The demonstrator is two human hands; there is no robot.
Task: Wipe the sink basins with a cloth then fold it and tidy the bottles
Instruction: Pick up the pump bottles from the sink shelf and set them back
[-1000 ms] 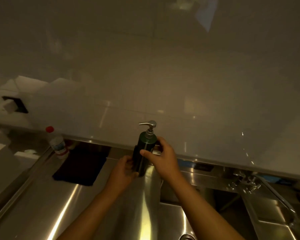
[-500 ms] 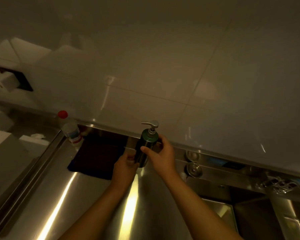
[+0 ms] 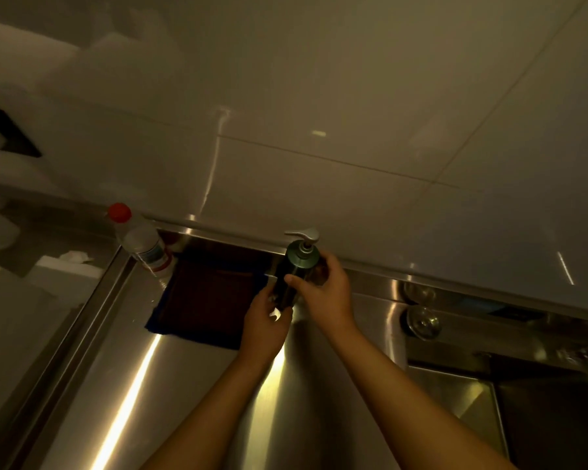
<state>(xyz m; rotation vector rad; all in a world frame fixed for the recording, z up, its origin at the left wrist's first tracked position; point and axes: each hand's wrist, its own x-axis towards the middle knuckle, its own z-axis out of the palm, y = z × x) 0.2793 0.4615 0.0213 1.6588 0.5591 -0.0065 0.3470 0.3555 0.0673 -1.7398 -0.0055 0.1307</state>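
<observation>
While two bare forearms are reaching in over the steel counter (image 3: 190, 385), the left hand (image 3: 263, 329) is wrapping around the base of the dark green pump bottle (image 3: 294, 276) and the right hand (image 3: 325, 293) is clasping its body just above. That bottle is standing upright near the counter's back edge. Just left of it, the dark folded cloth (image 3: 206, 301) is lying flat, and beyond the cloth a clear red-capped bottle (image 3: 141, 240) is standing in the corner. Right of the pump bottle, the sink basin (image 3: 510, 401) is dropping away.
</observation>
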